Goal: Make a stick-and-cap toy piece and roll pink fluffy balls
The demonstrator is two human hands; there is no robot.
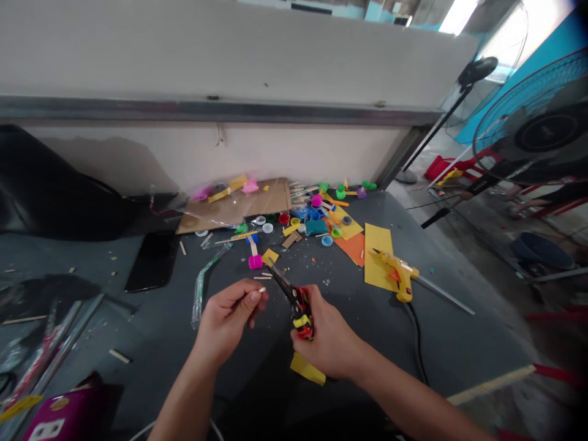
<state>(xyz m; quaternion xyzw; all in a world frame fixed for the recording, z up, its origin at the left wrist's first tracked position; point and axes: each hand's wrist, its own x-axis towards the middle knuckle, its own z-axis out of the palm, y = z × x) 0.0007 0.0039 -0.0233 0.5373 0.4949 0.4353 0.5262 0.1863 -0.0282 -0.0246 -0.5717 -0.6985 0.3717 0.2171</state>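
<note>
My left hand (227, 315) pinches a small pale stick piece (262, 290) between thumb and fingertips; most of it is hidden. My right hand (333, 340) is wrapped round the red, yellow and black handles of a pair of scissors (287, 286). The blades point away and to the left, just right of the left fingertips and apart from the piece. Beyond the blades lie a magenta cap with sticks (255, 262) and a small yellow paper square (270, 256). A yellow paper piece (307, 369) lies partly beneath my right hand.
On the right, a yellow glue gun (404, 278) rests on yellow card (379, 236), its black cord running forward. Bottle caps (327, 241), sticks and cardboard (220, 211) crowd the back. A phone (152, 261) lies left. A fan (546, 131) stands beyond the table.
</note>
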